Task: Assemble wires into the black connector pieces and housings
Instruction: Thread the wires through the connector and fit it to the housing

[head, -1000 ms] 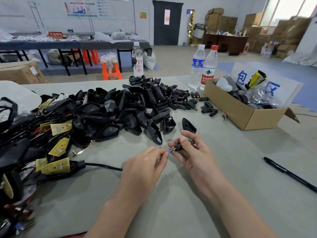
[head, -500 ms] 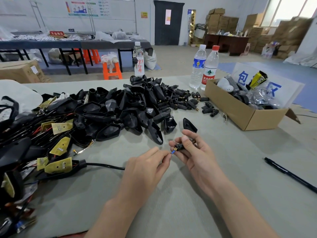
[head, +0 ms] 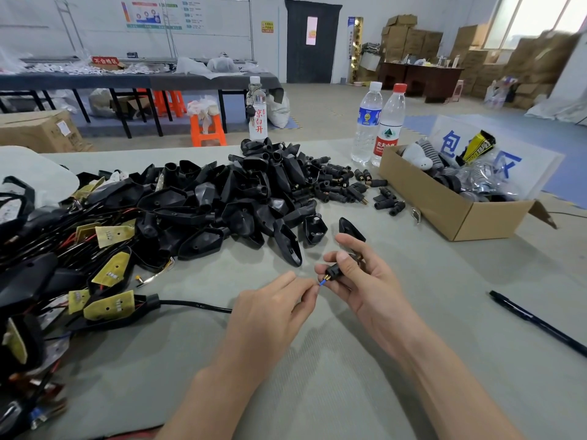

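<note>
My right hand (head: pixel 365 281) grips a small black connector piece (head: pixel 335 273) with a brass end, just above the table. My left hand (head: pixel 273 309) pinches a thin blue wire tip (head: pixel 321 282) right at the connector's mouth. A black cable (head: pixel 193 306) runs from under my left hand to a housing with a yellow circuit board (head: pixel 109 308). A large heap of black housings (head: pixel 222 198) lies behind the hands, and small black connector pieces (head: pixel 346 185) are scattered at its right side.
A cardboard box (head: pixel 444 211) of parts stands at the right, with two water bottles (head: pixel 379 122) behind it and a third bottle (head: pixel 256 112) further left. A black pen (head: pixel 536 322) lies at the right. Wired housings with yellow boards (head: pixel 47 265) crowd the left edge.
Both hands have stayed almost in place. The blue wire tip now sits slightly closer into the connector's end.
</note>
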Demonstrator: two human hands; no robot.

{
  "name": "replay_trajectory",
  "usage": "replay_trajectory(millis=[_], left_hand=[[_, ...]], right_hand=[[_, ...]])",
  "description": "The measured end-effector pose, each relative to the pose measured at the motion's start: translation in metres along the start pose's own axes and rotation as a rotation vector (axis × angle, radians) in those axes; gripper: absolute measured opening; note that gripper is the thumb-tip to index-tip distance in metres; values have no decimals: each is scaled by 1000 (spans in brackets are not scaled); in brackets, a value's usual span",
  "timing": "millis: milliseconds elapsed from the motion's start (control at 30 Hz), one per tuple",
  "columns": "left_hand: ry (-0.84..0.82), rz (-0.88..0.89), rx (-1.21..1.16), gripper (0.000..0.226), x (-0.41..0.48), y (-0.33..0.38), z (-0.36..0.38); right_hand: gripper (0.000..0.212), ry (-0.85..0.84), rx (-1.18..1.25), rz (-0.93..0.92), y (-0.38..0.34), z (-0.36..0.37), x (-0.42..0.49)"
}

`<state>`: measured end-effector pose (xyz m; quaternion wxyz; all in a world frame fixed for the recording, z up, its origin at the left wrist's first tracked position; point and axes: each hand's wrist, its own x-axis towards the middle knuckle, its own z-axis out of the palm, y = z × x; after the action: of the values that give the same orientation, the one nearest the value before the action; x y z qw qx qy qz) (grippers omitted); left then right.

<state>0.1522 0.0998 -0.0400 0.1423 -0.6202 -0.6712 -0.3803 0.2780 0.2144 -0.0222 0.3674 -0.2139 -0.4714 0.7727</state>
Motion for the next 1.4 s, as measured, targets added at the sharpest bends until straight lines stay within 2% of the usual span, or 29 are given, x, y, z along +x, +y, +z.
replay_trajectory(millis=[533, 733, 900, 1067, 1400], left_hand=[[17, -14, 6, 30, 1, 1, 0], [32, -47, -29, 22, 0, 0, 0], [54, -200, -111, 19, 2, 2, 1], [66, -245, -123, 22, 3, 2, 0], [24, -293, -182, 34, 0, -2, 1]], right_hand=[[26, -6, -13, 5, 2, -2, 0], [26, -12, -16, 30, 9, 2, -2], [25, 8, 177, 58, 7, 6, -2], [20, 47, 359, 138, 7, 10, -1], [18, 52, 331, 168, 10, 12, -2]])
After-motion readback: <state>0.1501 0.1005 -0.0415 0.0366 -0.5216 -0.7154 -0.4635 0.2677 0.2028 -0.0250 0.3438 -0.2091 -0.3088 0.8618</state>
